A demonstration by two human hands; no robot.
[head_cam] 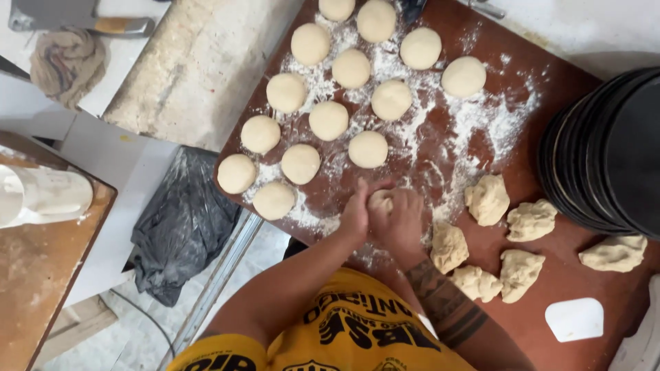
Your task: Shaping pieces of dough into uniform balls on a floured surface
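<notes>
While your two hands met over the floured reddish-brown wooden board [550, 275], the small pale lump of dough [379, 201] sat directly between them — cupped by your left hand [356, 214] on one side and your right hand [402, 221] on the other, both closed around it near the board's near edge. Neither hand was nearer; each touched it. What showed of the lump looked roundish, with no clear long axis or pointing end. Finished smooth round dough balls [328, 120] lay in rows farther away to your left — rough torn dough pieces [488, 199] waited just beside your right.
</notes>
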